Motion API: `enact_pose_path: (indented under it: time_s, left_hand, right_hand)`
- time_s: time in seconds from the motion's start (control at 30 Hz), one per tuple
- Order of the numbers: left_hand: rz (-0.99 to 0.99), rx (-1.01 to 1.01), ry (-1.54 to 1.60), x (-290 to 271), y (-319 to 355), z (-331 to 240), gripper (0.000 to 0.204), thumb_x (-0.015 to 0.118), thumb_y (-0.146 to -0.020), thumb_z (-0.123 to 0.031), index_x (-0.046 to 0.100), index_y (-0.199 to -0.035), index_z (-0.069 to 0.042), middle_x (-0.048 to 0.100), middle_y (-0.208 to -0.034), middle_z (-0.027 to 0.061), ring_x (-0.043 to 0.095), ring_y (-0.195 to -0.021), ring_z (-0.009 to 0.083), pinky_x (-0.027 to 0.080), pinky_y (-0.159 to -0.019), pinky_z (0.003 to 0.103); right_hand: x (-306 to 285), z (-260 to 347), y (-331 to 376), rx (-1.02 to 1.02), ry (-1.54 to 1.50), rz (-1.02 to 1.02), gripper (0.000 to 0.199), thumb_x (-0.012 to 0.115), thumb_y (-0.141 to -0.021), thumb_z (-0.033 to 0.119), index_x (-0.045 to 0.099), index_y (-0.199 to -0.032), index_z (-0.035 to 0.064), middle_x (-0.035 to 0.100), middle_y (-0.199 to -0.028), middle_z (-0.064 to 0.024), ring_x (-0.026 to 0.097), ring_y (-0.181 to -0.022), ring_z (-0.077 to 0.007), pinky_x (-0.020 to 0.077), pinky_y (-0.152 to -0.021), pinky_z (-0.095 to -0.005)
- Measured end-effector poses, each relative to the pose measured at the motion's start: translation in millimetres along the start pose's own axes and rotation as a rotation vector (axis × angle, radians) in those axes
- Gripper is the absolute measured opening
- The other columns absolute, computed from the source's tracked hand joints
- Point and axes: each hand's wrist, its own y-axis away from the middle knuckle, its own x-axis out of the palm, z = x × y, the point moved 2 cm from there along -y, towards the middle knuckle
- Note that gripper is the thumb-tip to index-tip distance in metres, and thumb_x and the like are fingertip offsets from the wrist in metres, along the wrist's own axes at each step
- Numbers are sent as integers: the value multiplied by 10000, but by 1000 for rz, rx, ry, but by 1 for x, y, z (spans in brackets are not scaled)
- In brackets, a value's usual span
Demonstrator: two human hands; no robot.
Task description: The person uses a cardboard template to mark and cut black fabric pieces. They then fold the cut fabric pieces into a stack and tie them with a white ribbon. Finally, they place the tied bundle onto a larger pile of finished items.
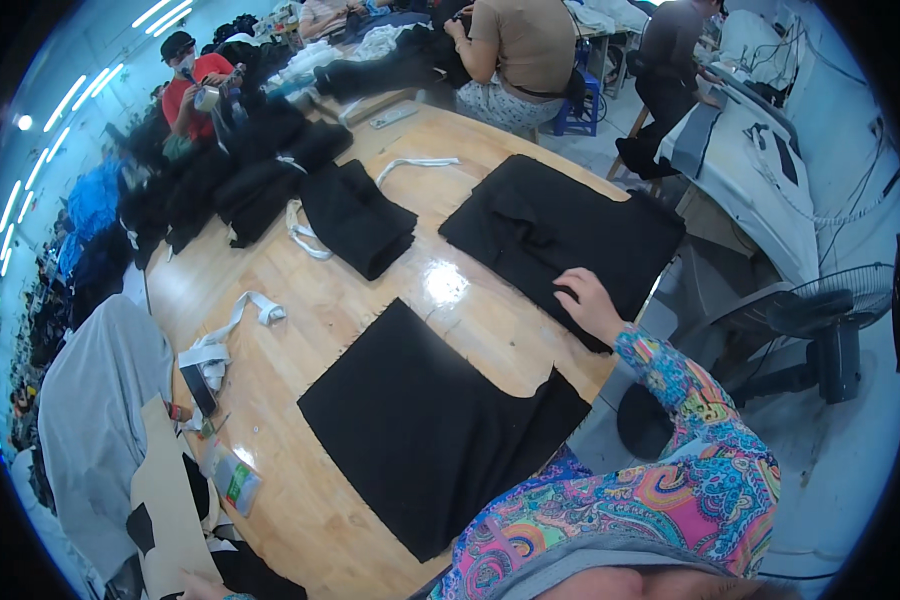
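Observation:
My right hand (588,305) is over the near edge of a stack of black cut fabric (560,230) at the table's right side. Its fingers are apart, with nothing visible between them. A fold of cloth is bunched on top of that stack. In front of me a single black fabric panel (420,420) lies flat, with a curved notch cut into its right side. Only a sliver of my left hand (200,586) shows at the bottom left edge, by a tan card pattern piece (170,500); its fingers are mostly cut off.
Folded black cloth (360,220) and tied black bundles (270,170) cover the table's far left. White fabric strips (240,320) and a small plastic packet (232,478) lie on the left. A black fan (835,320) stands right. Several people work beyond the table.

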Motion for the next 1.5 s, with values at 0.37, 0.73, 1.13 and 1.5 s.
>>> enact_pose_path:
  time_s: [0.37,0.73,1.13,1.5]
  left_hand:
    - [-182,766,-393,-27,58,-94,228,603,-895,-190,534,-981,10,543,-884,149,521,-770,288,439,-732,420]
    - [42,581,-416,-36,129,-43,432,630,-862,-348,550,-1140,-28,539,-1087,140,581,-841,258,502,-649,350]
    - [211,674,-227,4,168,-80,309,530,-935,-281,608,-942,18,611,-943,179,595,-833,340,488,-753,410]
    - [283,432,-223,-22,183,-75,355,607,-888,-334,616,-940,17,621,-896,182,595,-796,334,500,-742,424]
  right_hand:
    - [126,2,-149,1075,-1013,12,500,659,-828,292,519,-1156,-59,456,-1310,-227,476,-1162,-283,402,-941,-326]
    - [131,7,-138,-277,-5,31,399,659,-729,195,608,-1113,100,545,-1203,-137,451,-1176,-347,411,-889,-505]
    - [102,-103,-167,364,521,186,148,563,-756,88,663,-836,15,637,-920,-175,633,-880,-356,530,-763,-437]
    - [131,-1,-175,268,-679,528,377,647,-869,220,596,-1159,-15,674,-990,-114,638,-832,-132,538,-708,-275]
